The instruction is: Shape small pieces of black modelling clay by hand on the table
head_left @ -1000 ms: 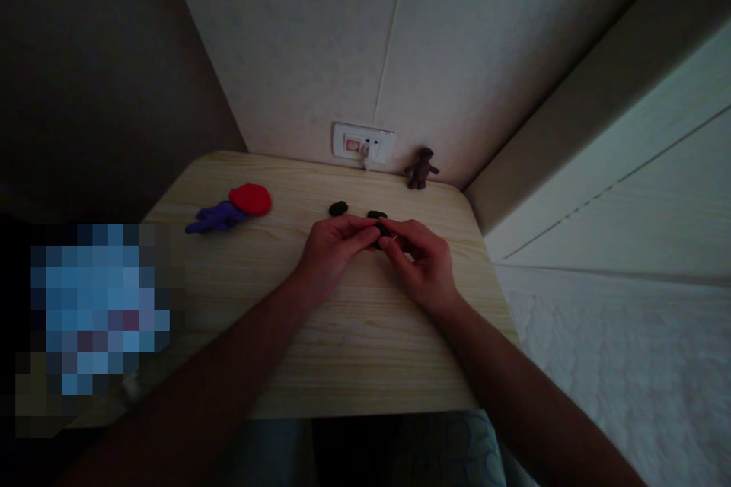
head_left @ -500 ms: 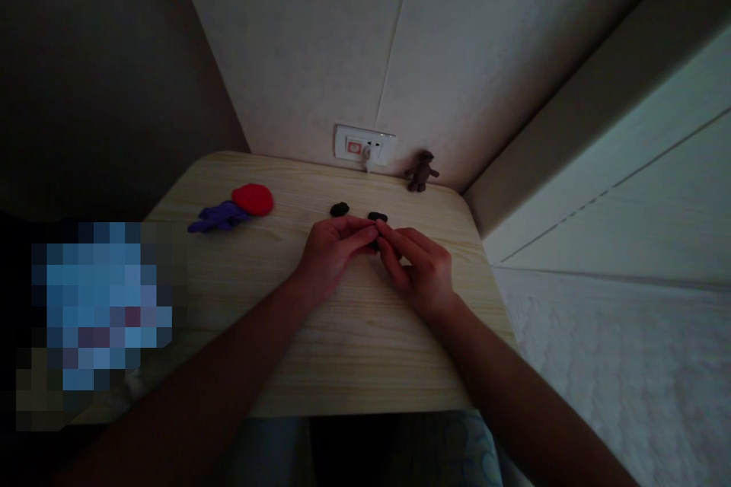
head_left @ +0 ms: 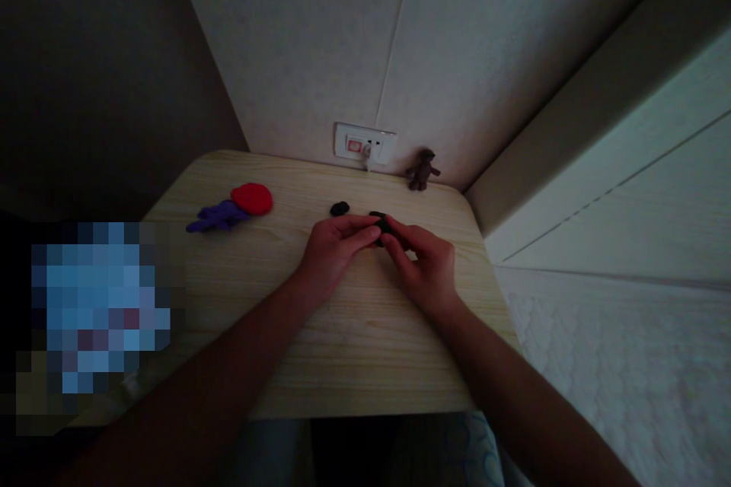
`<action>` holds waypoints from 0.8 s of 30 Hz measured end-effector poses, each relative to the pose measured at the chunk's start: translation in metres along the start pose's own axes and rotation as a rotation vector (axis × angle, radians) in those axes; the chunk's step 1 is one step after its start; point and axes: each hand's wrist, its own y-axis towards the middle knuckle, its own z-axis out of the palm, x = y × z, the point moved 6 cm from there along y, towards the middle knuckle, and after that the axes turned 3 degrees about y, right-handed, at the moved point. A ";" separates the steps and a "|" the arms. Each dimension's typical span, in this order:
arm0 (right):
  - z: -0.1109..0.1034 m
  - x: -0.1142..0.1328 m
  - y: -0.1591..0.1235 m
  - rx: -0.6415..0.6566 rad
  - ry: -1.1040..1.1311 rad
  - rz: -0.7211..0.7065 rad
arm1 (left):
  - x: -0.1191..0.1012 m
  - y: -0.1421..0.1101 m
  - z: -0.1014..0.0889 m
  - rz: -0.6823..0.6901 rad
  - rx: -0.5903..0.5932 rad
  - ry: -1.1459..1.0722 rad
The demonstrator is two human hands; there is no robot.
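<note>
A small piece of black modelling clay [head_left: 381,228] is pinched between my two hands, over the middle of the table. The fingers and thumb of my left hand [head_left: 336,247] close on its left side. My right hand [head_left: 423,257] grips it from the right with thumb and forefinger. Its exact shape is partly hidden by the fingertips. Just behind my fingers lies another black lump [head_left: 376,214], mostly covered from view. A separate black clay lump [head_left: 339,208] rests on the table a little to the left.
A red clay disc [head_left: 252,199] touches a purple clay figure [head_left: 220,216] on the table's left side. At the back right, a small brown figure [head_left: 423,170] stands near the wall. A socket [head_left: 364,143] with a plug is set in the wall behind the wooden table [head_left: 365,365].
My right fingertips closed further over the black clay half a second ago and have now drawn back a little, showing more of it. My left hand stays nearly still.
</note>
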 end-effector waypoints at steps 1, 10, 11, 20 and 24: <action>0.000 -0.005 0.000 -0.002 0.063 0.056 | 0.000 0.000 0.000 0.004 0.001 0.009; 0.007 -0.024 0.004 0.044 0.504 0.308 | 0.001 0.002 -0.006 0.086 0.026 0.116; 0.008 -0.023 0.004 0.051 0.494 0.309 | 0.001 0.002 -0.006 0.083 0.028 0.124; 0.004 -0.016 -0.002 -0.056 0.352 0.199 | 0.001 0.000 0.001 0.026 0.036 0.090; 0.000 -0.001 0.003 0.006 0.131 0.012 | 0.001 -0.003 0.001 -0.026 0.017 0.065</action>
